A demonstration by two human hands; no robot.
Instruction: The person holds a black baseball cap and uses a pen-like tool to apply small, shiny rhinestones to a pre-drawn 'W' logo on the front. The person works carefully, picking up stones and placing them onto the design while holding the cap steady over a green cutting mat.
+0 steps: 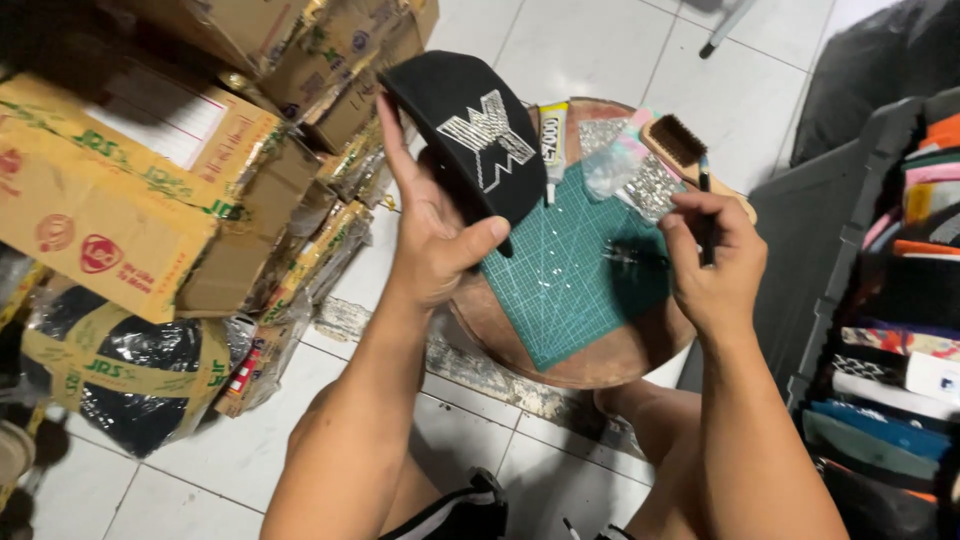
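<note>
Brown cardboard boxes (130, 190) with green tape and red round marks are stacked at the left, above black plastic-wrapped bundles (130, 380) banded in yellow tape. At the right edge, folded fabrics (900, 330) in many colours stand packed in a dark rack. On the small round wooden bench (600, 365) lies a green cutting mat (570, 280) with a white grid, and beyond it a white and yellow glue tube (552, 140), clear bags of glittering stones (630, 170) and a wooden brush (685, 145) with dark bristles.

The left hand (430, 240) holds a black cap (475, 135) up over the bench's left edge, its front bearing a silvery studded emblem; the thumb presses the brim's underside while the fingers (395, 135) lie spread behind the crown. The right hand (715, 260) hovers over the mat's right side, fingers pressed together and pinching a thin dark pen-like tool (706, 215), held near upright and apart from the cap.
</note>
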